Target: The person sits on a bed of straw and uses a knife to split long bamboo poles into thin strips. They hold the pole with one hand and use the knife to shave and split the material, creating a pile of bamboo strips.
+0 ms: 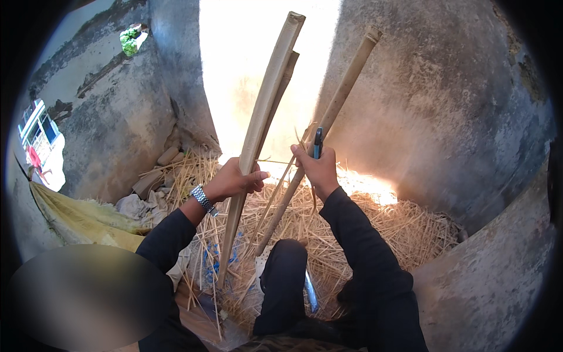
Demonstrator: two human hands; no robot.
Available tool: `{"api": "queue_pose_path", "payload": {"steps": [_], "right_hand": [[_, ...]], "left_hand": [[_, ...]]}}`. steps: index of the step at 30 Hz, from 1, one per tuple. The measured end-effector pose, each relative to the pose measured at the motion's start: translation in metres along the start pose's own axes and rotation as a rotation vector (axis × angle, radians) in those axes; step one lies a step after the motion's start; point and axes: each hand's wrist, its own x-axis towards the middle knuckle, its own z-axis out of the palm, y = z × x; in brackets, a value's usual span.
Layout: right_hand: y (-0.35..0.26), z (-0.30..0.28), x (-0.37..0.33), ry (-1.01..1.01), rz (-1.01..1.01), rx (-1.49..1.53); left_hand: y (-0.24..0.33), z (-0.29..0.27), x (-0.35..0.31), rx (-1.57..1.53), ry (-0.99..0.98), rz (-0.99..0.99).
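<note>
Above the straw [404,232], a gap parted the left hand [239,180], fingers gripping tilted split canes [267,100], from the right hand [320,169], fingers closed round a blue-black tool [318,142] beside a slanting pole [349,82]; a grey wall [422,105] bounded the straw's far edge, yellow cloth [82,214] its left

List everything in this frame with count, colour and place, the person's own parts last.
Split lengths: two, pale brown, in left hand
Pole: one, tan, by right hand
Tool: one, black and blue, in right hand
Loose stalks: many, straw yellow, floor
Walls: several, grey, all around
Cloth: one, dull yellow, left
Stones: several, brownish, left corner
Scraps: several, blue, below left hand
Shiny piece: one, silvery blue, beside knee
Foliage: one patch, green, upper left
Watch: one, silver, left wrist
Sleeves: two, black, both arms
Knee: one, dark, lower middle
Left hand: one, bare, left of centre
Right hand: one, bare, centre
</note>
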Motion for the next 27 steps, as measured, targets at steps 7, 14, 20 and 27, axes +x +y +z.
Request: {"api": "queue_pose_path", "payload": {"steps": [7, 14, 20, 27], "right_hand": [[-0.037, -0.101, 0.052, 0.310, -0.135, -0.230], [-0.060, -0.244, 0.089, 0.554, -0.191, -0.739], [-0.040, -0.237, 0.076, 0.460, -0.201, -0.983], [-0.069, -0.165, 0.065, 0.237, -0.258, -0.540]], "left_hand": [[-0.028, -0.038, -0.004, -0.076, 0.193, 0.017], [-0.059, -0.059, -0.010, -0.048, 0.311, 0.028], [-0.054, -0.043, -0.005, -0.053, 0.296, 0.011], [-0.023, -0.019, -0.004, 0.057, 0.346, 0.051]]}}
